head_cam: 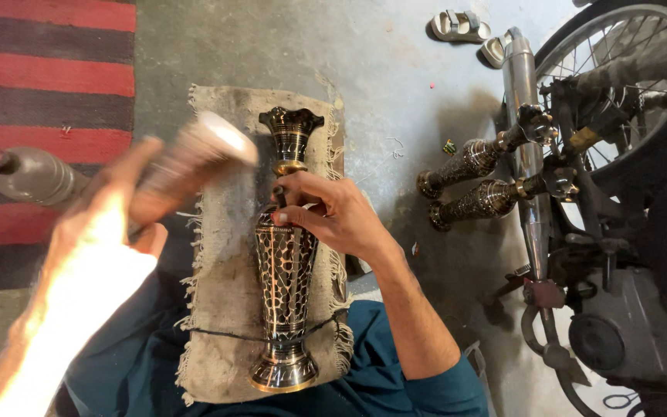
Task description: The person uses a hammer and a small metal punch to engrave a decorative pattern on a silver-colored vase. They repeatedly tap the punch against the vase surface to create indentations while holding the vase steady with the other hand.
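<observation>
An engraved black-and-brass vase [285, 255] lies lengthwise on a frayed burlap pad [225, 255] across the person's lap. The right hand [326, 212] is closed around the vase's narrow neck. Left of the vase, the left hand [129, 208] grips a blurred mallet [194, 154]. Right of the vase, two similar vases [476, 181] lean on a motorcycle [580, 193].

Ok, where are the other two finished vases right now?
In the head view, the two vases lie on the concrete floor to the right, against the motorcycle's exhaust pipe, beyond the right hand.
</observation>
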